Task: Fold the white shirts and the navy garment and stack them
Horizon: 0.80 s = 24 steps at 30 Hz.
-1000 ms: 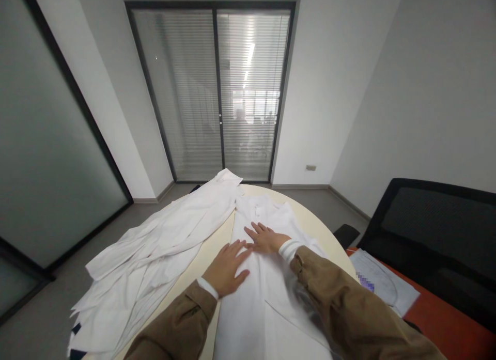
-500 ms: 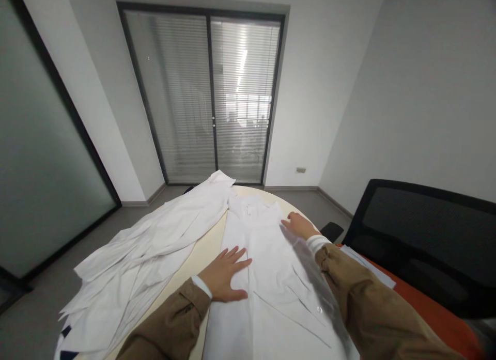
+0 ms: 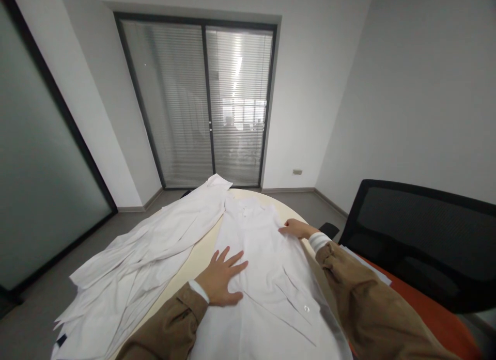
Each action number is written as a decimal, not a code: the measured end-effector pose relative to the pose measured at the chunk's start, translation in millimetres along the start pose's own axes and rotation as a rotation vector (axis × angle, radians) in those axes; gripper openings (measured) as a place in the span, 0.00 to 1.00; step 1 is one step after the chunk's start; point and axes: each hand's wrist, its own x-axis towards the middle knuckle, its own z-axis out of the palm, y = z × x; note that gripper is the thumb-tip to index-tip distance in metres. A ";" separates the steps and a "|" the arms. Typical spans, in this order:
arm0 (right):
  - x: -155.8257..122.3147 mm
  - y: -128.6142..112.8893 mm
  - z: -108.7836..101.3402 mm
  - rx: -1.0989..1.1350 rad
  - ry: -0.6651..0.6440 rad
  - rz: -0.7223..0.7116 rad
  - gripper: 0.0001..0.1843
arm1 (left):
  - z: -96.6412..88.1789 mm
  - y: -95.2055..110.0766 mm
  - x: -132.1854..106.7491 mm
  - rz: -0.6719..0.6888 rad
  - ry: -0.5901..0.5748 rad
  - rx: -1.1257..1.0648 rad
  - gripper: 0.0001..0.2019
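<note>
A white shirt (image 3: 263, 277) lies lengthwise in front of me on the round cream table (image 3: 197, 256). Creases cross its lower right part, where a small button shows. My left hand (image 3: 220, 277) rests flat on the shirt's left side with its fingers spread. At the shirt's far right edge, my right hand (image 3: 296, 229) has its fingers bent together on the cloth, thumb side toward the shirt; the fingertips are partly hidden.
More white garments (image 3: 147, 256) lie in a loose, wrinkled layer on the table's left side. A black mesh chair (image 3: 418, 236) with an orange seat (image 3: 434, 318) stands at the right, white sheets on the seat. Beyond the table is a glazed partition with blinds (image 3: 174, 102).
The shirt's right edge has been drawn inward to the left, baring more tabletop there. My right hand's fingers have closed on the edge. My left hand stays spread on the cloth.
</note>
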 end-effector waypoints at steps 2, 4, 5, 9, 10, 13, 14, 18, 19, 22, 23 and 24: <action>-0.8 -12.0 -2.5 0.064 0.007 0.005 0.15 | -0.3 0.6 -0.2 0.014 -0.007 0.013 0.45; -1.7 -28.1 -3.4 0.123 0.026 -0.002 0.15 | -0.3 -0.1 -0.4 0.032 -0.002 0.021 0.45; -2.0 -37.2 -3.1 0.149 0.033 -0.010 0.16 | -0.3 -0.7 -0.5 0.042 0.002 0.025 0.45; 0.8 -73.0 5.7 0.216 0.005 -0.047 0.10 | 0.8 -3.1 -1.5 0.067 0.009 0.025 0.45; 2.8 -80.1 10.2 0.222 -0.012 -0.053 0.07 | 1.2 -3.8 -1.8 0.069 0.011 0.023 0.45; 10.6 -94.1 27.7 0.212 -0.046 -0.058 0.05 | 2.4 -5.7 -2.0 0.075 0.019 0.018 0.45; 13.3 -96.3 33.9 0.202 -0.049 -0.058 0.05 | 2.6 -6.3 -2.0 0.076 0.021 0.018 0.45; 20.9 -97.5 51.6 0.123 -0.060 -0.087 0.05 | 1.9 -7.1 -1.8 0.079 0.021 0.015 0.45; 21.6 -96.7 53.1 0.098 -0.071 -0.108 0.05 | 1.3 -6.9 -1.8 0.078 0.018 0.015 0.45; 21.1 -92.6 52.1 0.023 -0.117 -0.210 0.14 | -0.8 -5.8 -2.3 0.074 0.010 0.014 0.45; 20.2 -90.7 50.9 -0.004 -0.122 -0.258 0.19 | -1.2 -5.6 -2.5 0.075 0.010 0.012 0.45; 19.1 -88.4 49.9 -0.032 -0.119 -0.310 0.23 | -1.5 -5.5 -2.6 0.077 0.011 0.009 0.45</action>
